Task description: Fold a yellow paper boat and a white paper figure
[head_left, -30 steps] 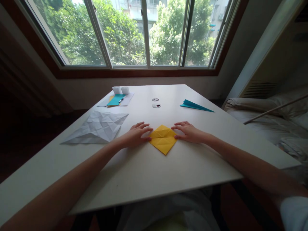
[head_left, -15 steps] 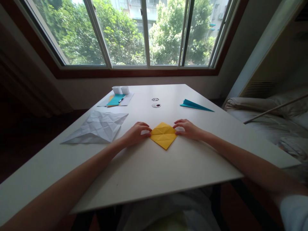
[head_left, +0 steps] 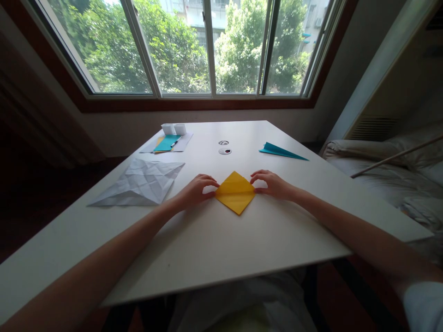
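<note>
A yellow folded paper (head_left: 235, 201) lies as a diamond near the middle of the white table (head_left: 214, 249), with a horizontal crease across it. My left hand (head_left: 200, 189) pinches its left corner between thumb and fingers. At the opposite corner, my right hand (head_left: 268, 184) grips the paper the same way. The upward face looks mostly smooth. To the left of my left hand lies a large creased white paper (head_left: 141, 182).
A blue paper plane (head_left: 282, 151) sits at the right. Two small round pieces (head_left: 224, 151) lie beyond the yellow paper. At the back left, white folded boxes (head_left: 174, 129), a blue sheet (head_left: 166, 143) and a pen (head_left: 176, 142) rest on white paper.
The yellow paper's creased, split face has given way to a smoother face, and its top point is now sharper. Both hands stay at its side corners.
</note>
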{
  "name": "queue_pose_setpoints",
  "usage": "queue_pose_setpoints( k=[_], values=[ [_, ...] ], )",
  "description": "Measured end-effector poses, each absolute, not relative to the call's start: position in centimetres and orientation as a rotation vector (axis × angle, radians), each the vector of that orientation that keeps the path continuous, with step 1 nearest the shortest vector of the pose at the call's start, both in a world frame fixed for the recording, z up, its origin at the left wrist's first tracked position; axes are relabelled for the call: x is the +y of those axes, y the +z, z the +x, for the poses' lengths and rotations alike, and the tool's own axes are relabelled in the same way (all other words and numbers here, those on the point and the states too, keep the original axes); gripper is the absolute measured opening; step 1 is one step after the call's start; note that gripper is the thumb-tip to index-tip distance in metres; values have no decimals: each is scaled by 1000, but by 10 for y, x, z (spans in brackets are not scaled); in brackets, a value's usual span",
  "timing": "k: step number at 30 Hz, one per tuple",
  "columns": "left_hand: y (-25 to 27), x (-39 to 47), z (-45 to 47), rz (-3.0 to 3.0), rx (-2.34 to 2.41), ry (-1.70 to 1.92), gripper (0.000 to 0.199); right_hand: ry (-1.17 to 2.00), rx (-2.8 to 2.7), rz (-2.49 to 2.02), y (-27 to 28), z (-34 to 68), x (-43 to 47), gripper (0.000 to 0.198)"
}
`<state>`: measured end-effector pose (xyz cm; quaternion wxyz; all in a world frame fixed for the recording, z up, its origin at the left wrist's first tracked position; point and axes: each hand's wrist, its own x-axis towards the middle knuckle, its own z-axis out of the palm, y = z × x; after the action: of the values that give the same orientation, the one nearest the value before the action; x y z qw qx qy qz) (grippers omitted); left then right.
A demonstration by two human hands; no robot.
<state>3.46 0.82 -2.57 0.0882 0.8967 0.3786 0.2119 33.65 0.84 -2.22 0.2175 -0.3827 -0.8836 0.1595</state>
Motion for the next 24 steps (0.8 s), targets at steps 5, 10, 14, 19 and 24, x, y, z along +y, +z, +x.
queue_pose_setpoints(
  k=[5, 10, 14, 19, 24],
  values=[
    [-22, 5, 37, 2675, 1080, 657, 21, 461, -2468, -1019, -23, 336, 8, 18],
    [-19, 2, 37, 2693, 1040, 626, 19, 408, -2526, -963, -21, 337, 6, 17],
    [-16, 1, 35, 2705, 990, 559, 19, 374, -2596, -924, -18, 340, 4, 20],
    [-11, -2, 31, 2695, 976, 459, 22, 325, -2684, -899, -11, 342, 1, 23],
    [-9, -12, 43, 2753, 1128, 471, 27, 210, -2714, -936, -7, 336, -4, 23]
  ],
)
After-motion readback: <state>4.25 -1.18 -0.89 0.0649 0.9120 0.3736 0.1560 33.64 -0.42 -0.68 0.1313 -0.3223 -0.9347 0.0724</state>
